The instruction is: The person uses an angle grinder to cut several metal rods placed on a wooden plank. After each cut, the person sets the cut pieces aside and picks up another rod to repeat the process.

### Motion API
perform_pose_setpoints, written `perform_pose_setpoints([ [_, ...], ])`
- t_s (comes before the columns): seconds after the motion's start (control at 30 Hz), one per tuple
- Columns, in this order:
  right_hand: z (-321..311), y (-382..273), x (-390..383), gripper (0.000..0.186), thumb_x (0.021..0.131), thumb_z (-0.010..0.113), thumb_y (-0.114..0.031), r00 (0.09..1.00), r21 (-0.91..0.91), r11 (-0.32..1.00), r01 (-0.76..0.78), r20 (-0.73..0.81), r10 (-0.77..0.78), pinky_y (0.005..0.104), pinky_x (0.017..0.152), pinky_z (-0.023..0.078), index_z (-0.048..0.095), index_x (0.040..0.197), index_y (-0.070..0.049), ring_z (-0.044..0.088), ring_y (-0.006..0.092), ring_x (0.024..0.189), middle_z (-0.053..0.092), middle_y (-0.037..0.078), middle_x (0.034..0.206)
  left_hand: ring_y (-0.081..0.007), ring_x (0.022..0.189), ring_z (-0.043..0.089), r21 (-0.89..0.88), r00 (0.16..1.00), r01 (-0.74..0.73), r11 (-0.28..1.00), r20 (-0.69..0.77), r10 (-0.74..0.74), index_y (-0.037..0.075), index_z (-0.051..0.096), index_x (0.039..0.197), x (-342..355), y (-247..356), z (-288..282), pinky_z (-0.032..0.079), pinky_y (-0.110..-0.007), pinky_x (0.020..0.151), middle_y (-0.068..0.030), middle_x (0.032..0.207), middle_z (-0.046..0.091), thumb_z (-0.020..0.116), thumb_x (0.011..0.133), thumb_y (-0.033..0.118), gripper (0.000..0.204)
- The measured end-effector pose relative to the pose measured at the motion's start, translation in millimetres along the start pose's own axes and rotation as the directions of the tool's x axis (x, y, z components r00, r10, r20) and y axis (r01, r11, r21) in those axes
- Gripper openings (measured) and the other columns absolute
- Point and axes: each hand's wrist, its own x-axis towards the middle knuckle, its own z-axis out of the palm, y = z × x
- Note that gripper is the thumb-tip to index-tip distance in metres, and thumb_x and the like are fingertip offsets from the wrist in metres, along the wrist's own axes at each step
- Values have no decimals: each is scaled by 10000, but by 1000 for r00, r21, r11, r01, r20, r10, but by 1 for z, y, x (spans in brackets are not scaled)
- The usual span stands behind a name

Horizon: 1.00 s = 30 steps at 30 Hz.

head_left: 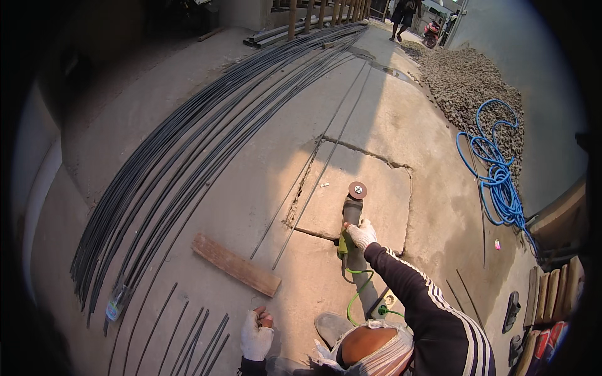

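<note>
My right hand (362, 234), in a white glove with bare fingertips, grips a green and black angle grinder (342, 247) whose brown disc (357, 190) points away from me over a cracked concrete square (382, 200). Its green cord (355, 304) runs down toward a socket strip (390, 297) beside my bare knee. My left hand (257, 332), also gloved, is at the lower middle with its fingers curled; whether it holds anything I cannot make out. A reddish wooden plank (235, 263) lies just beyond it, and two thin rods (295, 229) lie across the concrete.
Long rebar bundles (169, 169) curve along the left, with short rods (200, 341) nearer me and a plastic bottle (115, 304). At right are gravel (464, 81), a coiled blue hose (492, 175), sandals (511, 310) and stacked boards (552, 294). A person (401, 19) walks near a red scooter (431, 32).
</note>
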Motion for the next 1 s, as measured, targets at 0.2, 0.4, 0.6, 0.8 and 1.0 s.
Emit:
perform_pose_setpoints([
  [0.2,-27,0,-75,605,902,791,-295,933,9,933,359,-28,-358,434,1008,529,572,1372,18,653,370,1208,658,236,1273,-131,899,610,50,977,-174,983,-112,179,-45,636,1290,5,50,-35,496,-267,793,-59,1002,666,697,994,138,354],
  [0.4,-44,-42,-134,442,942,733,-278,698,94,721,686,193,-690,433,968,537,621,1281,-17,662,366,1141,662,193,1210,-136,897,625,195,918,-369,909,-78,389,-33,650,1264,5,130,-58,509,-280,789,-74,996,685,705,996,137,322],
  [0.6,-24,-81,-167,362,967,690,-226,402,180,460,869,284,-870,444,906,541,621,1263,-30,657,381,1054,644,204,1114,-218,916,703,329,840,-517,791,17,542,-20,685,1226,-8,191,-62,548,-334,840,-114,977,716,723,947,76,297],
  [0.8,-3,-98,-155,391,923,660,-217,172,238,272,932,372,-912,480,883,521,616,1254,-14,618,404,1025,597,202,1055,-223,904,705,431,819,-538,725,62,570,-20,693,1209,-4,187,-80,557,-340,826,-117,959,714,734,924,61,299],
  [1.0,0,-123,-111,325,857,679,-188,76,91,142,986,515,-854,498,885,525,609,1132,-29,624,401,1037,593,206,1072,-183,883,686,462,889,-387,798,-41,456,-27,683,1212,1,169,-102,552,-315,820,-101,951,708,716,956,80,279],
])
